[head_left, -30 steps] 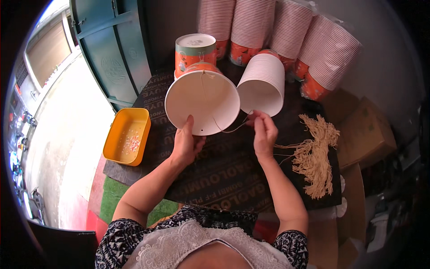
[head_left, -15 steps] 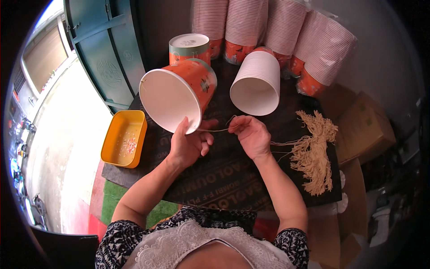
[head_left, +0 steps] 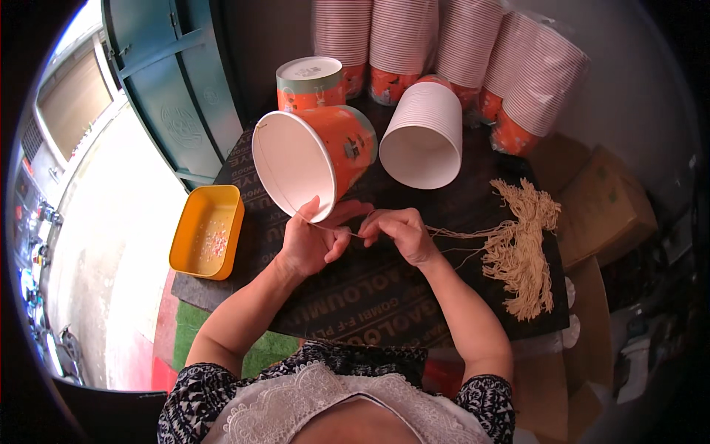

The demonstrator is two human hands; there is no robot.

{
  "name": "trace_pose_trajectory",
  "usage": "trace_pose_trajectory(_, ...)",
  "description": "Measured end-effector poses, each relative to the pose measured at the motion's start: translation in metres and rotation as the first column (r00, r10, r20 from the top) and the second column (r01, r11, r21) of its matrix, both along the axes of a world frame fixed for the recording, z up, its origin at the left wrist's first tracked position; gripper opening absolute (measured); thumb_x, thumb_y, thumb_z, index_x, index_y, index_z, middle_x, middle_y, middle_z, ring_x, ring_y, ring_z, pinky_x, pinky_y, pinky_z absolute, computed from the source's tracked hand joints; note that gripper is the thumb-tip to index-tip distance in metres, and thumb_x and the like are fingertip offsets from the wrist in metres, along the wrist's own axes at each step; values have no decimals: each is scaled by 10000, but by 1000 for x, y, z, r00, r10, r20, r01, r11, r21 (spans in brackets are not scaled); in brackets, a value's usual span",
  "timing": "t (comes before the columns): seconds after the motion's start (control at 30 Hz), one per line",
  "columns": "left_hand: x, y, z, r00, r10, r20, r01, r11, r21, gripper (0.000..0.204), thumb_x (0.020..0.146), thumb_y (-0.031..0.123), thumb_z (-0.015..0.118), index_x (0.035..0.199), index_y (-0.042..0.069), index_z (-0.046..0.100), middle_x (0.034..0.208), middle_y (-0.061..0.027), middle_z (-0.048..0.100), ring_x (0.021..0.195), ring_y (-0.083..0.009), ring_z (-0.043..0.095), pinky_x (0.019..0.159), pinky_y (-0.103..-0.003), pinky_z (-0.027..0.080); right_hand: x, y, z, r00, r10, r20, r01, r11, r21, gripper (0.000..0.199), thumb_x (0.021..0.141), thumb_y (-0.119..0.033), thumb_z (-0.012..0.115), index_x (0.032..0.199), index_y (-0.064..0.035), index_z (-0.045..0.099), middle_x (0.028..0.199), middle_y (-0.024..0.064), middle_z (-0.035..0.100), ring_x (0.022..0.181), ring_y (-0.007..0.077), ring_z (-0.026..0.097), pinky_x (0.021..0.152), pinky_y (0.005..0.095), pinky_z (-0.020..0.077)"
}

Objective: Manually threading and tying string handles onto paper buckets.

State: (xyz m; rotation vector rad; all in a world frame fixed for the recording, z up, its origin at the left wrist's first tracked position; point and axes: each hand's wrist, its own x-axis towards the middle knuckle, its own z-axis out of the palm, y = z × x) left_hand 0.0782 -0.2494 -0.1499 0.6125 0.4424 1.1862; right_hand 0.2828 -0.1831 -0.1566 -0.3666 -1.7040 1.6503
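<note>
A large orange paper bucket [head_left: 346, 144] lies tilted, its white mouth facing me. My left hand [head_left: 305, 243] grips the bucket's lower rim, thumb on the mouth's edge and fingers beneath. A thin beige string [head_left: 349, 234] crosses the mouth from the upper-left rim, passes by my left thumb and runs to my right hand [head_left: 403, 234]. The right fingertips are pinched on this string, close beside the left fingers. More strands trail from the right hand toward a bundle of beige strings [head_left: 523, 251] on the table's right side.
Behind the bucket stands an upturned orange-and-green bucket [head_left: 310, 81]. To its right a white nested stack [head_left: 420, 137] lies on its side. Wrapped bucket stacks [head_left: 403, 37] line the back. A yellow plastic tub [head_left: 238, 222] with small bits sits left; a cardboard box [head_left: 610, 211] lies right.
The bucket has shifted right and turned slightly, showing the string across its mouth. My right hand has moved left and down, closer to my left hand, its fingers folded over.
</note>
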Motion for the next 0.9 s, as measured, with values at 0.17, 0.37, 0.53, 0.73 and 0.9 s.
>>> trace_pose_trajectory(0.17, 9, 0, 10, 992, 22, -124, -19, 1000, 21, 788, 892, 571, 348, 1317, -84, 458, 704, -137, 604, 442, -165, 455, 393, -233, 353, 5, 0, -4, 996, -10, 87, 9, 1000, 6, 301, 903, -179, 512, 818, 64, 667, 834, 114, 655, 734, 170, 626, 709, 286, 494)
trace_pose_trajectory(0.37, 9, -1, 7, 995, 85, -51, -85, 996, 6, 672, 917, 506, 351, 1282, -37, 505, 1118, -184, 637, 485, -175, 475, 395, -235, 373, 2, 3, -7, 999, -28, 43, 31, 997, -66, 325, 898, -177, 479, 807, 84, 651, 858, 150, 645, 742, 191, 612, 721, 295, 485)
trace_pose_trajectory(0.53, 7, 4, -3, 997, -5, 73, 5, 1000, -5, 608, 919, 471, 372, 1241, -16, 544, 1209, -193, 598, 612, -251, 584, 427, -287, 441, 4, 6, -5, 967, 12, -255, -83, 959, -272, 392, 883, -274, 476, 797, 61, 662, 851, 152, 654, 731, 212, 623, 713, 315, 497)
trace_pose_trajectory(0.73, 8, 7, -15, 986, -131, 108, 126, 991, 53, 578, 918, 443, 387, 1154, -41, 595, 1055, -247, 622, 816, -335, 652, 567, -358, 531, 3, 7, -7, 924, 14, -381, -122, 958, -261, 388, 894, -295, 474, 778, 50, 612, 826, 175, 602, 800, 303, 607, 776, 391, 483)
trace_pose_trajectory(0.9, 13, 4, -8, 997, -43, 65, 42, 999, 20, 558, 909, 419, 413, 1118, -62, 606, 1065, -225, 632, 883, -330, 639, 670, -387, 545, 4, 7, -6, 904, 41, -426, -156, 958, -239, 386, 898, -307, 476, 743, 34, 566, 788, 144, 563, 840, 338, 606, 821, 422, 468)
